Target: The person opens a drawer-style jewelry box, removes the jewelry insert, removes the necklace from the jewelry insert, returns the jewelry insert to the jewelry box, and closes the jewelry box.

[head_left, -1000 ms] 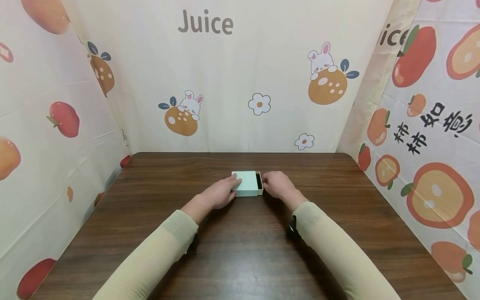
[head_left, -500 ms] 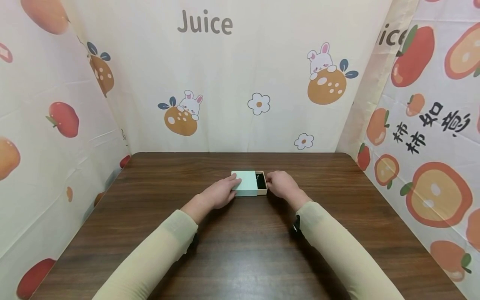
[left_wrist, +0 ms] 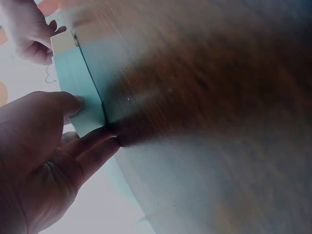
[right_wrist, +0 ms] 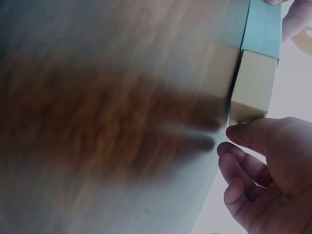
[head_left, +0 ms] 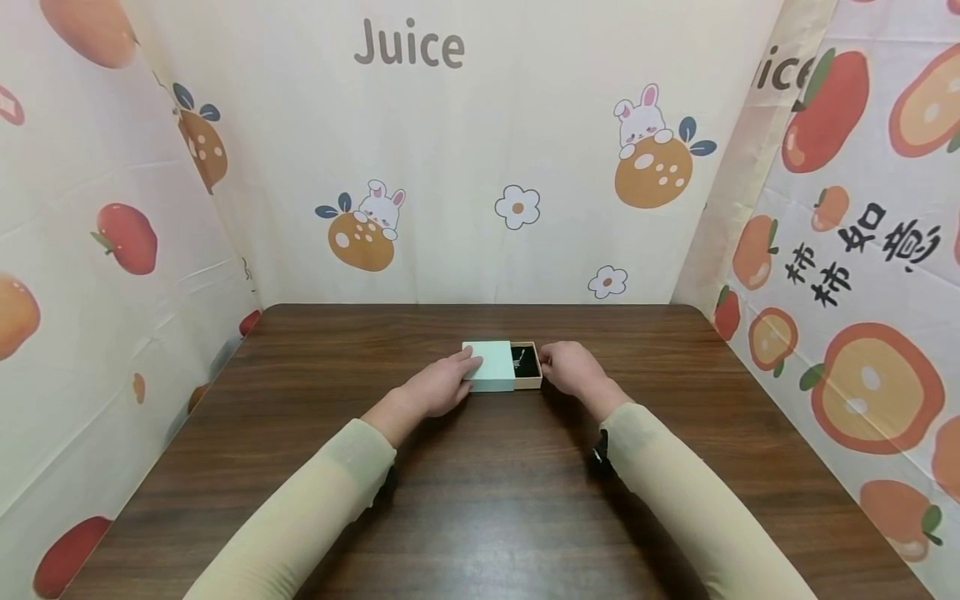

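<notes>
A small mint-green jewelry box [head_left: 487, 363] lies on the wooden table, its cream drawer [head_left: 528, 383] partly out to the right. Black lining with a thin silver piece of jewelry [head_left: 519, 358] shows inside the drawer. My left hand [head_left: 438, 385] grips the left end of the green sleeve; in the left wrist view its thumb [left_wrist: 73, 103] presses on the side. At the drawer's outer end is my right hand [head_left: 572, 368], fingers curled. The right wrist view has its thumb [right_wrist: 248, 132] against that end face; any pull tab is hidden by the fingers.
The dark wood table [head_left: 480, 500] spreads around the box on all sides. Behind it hangs a printed curtain [head_left: 450, 150], with more patterned cloth at the left and right.
The right hand has moved to the right, drawing the drawer farther out of the sleeve. More black lining and the silver jewelry now show. The left hand has stayed in place.
</notes>
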A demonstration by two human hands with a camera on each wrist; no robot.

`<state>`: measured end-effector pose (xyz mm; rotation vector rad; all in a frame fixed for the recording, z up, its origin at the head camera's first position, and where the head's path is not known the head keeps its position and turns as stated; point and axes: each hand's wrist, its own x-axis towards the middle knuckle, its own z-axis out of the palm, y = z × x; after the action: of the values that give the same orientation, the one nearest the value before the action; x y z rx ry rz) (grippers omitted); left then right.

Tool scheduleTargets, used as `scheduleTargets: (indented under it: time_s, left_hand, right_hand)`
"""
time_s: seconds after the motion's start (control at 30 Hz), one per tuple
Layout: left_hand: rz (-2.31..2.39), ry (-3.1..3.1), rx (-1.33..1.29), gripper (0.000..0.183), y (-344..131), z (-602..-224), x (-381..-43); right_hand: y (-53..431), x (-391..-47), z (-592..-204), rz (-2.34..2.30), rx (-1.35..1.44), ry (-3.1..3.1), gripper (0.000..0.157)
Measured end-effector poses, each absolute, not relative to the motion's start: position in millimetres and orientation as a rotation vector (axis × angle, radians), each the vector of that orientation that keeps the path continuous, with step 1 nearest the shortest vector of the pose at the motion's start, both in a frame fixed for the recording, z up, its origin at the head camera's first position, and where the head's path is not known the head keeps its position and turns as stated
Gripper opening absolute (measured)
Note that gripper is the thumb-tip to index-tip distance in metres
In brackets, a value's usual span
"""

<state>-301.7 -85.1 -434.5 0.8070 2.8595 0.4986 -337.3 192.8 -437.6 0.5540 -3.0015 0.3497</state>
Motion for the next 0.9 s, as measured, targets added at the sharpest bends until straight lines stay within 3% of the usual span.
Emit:
scheduleTargets:
  time_s: [0.33, 0.57, 0.9]
  left_hand:
    - [0.535, 2.838, 0.794, 0.055, -87, -439, -306]
    - [0.498, 2.897, 0.862, 0.057, -94, -485, -342]
    - [0.524, 2.853, 0.79, 0.054, -85, -434, -301]
  right_hand:
    - [198, -336, -438, 0.331, 0.554, -2.977, 0.015]
    - [201, -335, -437, 0.341, 0.555, -2.994, 0.018]
    - [205, -334, -437, 0.335, 0.539, -2.993, 0.017]
